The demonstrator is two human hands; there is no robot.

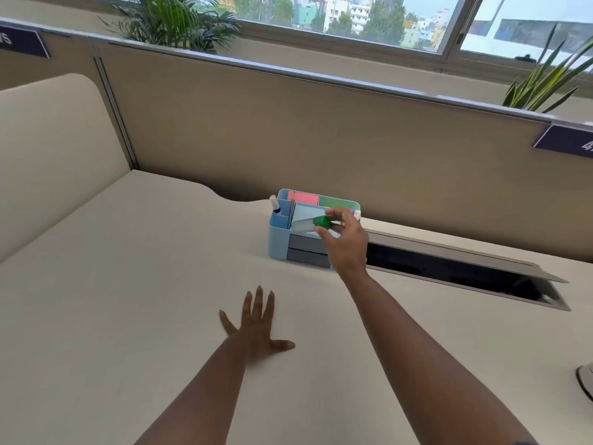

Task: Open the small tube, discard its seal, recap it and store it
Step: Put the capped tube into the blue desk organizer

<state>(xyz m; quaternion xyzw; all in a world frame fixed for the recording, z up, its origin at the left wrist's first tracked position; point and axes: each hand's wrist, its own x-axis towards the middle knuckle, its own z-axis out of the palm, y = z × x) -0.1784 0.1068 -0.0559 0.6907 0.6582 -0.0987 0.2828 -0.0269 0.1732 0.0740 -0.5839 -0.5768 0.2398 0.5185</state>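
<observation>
Overhead, right hand pinches capped tube — above organizer rim.

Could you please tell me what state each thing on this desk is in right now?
small tube: capped in green, held over the organizer.
right hand: pinching the tube's cap end.
left hand: flat on the desk, empty.
blue organizer: upright, both grey drawers shut.
white pen: standing in the organizer's left compartment.
cable hatch: lid raised, open.

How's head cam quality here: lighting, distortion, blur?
Head view: soft daylight from the window, no glare on the desk; wide-angle bends the partition rail; the tube in the right hand is slightly soft; faint shadow beside the left hand.
</observation>
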